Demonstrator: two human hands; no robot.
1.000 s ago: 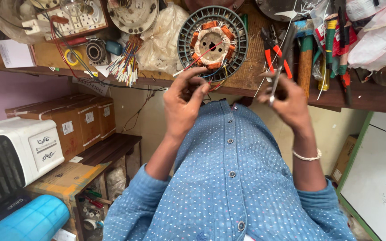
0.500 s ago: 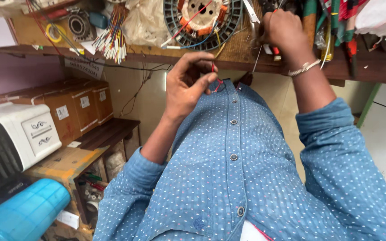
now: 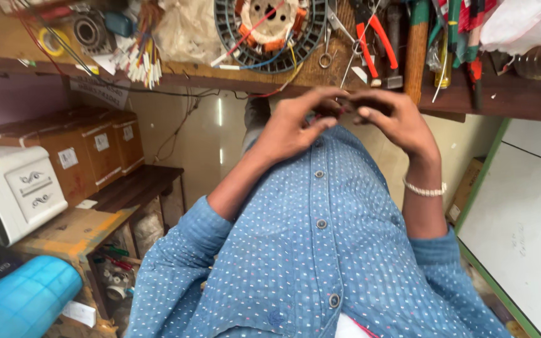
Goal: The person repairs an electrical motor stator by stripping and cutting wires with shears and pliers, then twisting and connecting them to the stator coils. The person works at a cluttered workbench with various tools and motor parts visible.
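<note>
Red wire (image 3: 339, 112) being pinched between two hands.
Left hand (image 3: 292, 128) and right hand (image 3: 396, 122) are closing fingers on one thin wire below one stator (image 3: 270, 25) on the bench (image 3: 320, 72).

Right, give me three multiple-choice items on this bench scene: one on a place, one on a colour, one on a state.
1. Where do the two hands meet?
A. just below the bench edge, over the shirt
B. down by the white appliance
C. on the cardboard boxes

2. What colour are the handles of the pliers on the bench?
A. blue
B. orange-red
C. black

3. How do the hands stand?
A. spread flat on the bench
B. far apart, both open
C. fingertips drawn together on a thin red wire

Answers:
1 A: the left hand and right hand sit close together under the wooden bench, above the blue dotted shirt.
2 B: the pliers have orange-red handles.
3 C: the fingers curl inward and pinch at the thin red wire between them.
</note>
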